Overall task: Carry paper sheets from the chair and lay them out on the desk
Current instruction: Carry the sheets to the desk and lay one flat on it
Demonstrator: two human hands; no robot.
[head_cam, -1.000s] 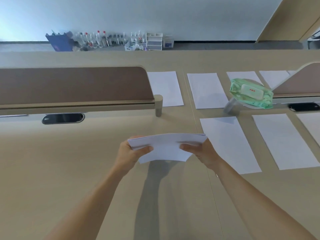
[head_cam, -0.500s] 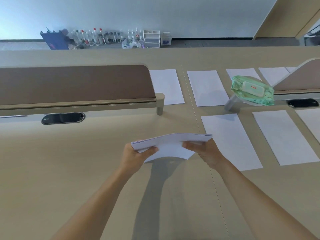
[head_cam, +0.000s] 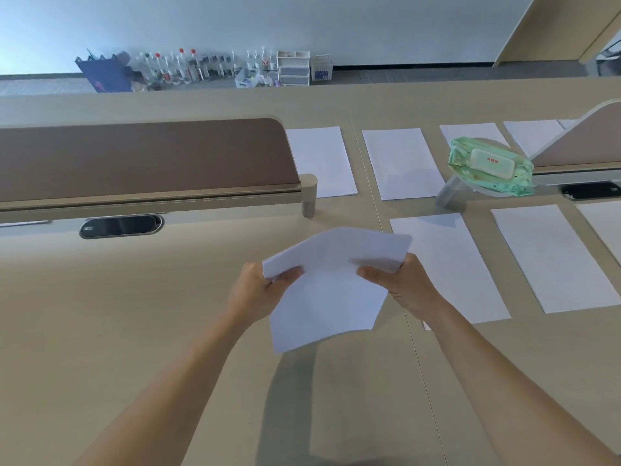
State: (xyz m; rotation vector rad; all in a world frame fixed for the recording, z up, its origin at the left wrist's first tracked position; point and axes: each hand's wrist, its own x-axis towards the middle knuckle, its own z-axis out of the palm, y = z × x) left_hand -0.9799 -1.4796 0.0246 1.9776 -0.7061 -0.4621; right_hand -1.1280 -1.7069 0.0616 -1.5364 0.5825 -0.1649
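Your left hand (head_cam: 257, 292) and your right hand (head_cam: 401, 285) both grip a stack of paper sheets (head_cam: 331, 260), held in the air above the bare middle of the tabletop (head_cam: 134, 314). Your fingers (head_cam: 287, 275) are closed on the stack: each thumb presses on top near a side edge, and the rest are hidden under the paper. One sheet (head_cam: 322, 314) hangs down from the stack toward you, tilted.

To your right, single sheets lie flat on the tabletop in two rows. The nearest one (head_cam: 450, 264) is just beside your right hand, with another (head_cam: 551, 257) past it. In the far row there are more, among them one (head_cam: 321, 161) beside the end of the brown divider panel (head_cam: 144, 156) and one (head_cam: 401, 163) next to it. A green pack of wipes (head_cam: 490, 166) sits raised between the two rows.
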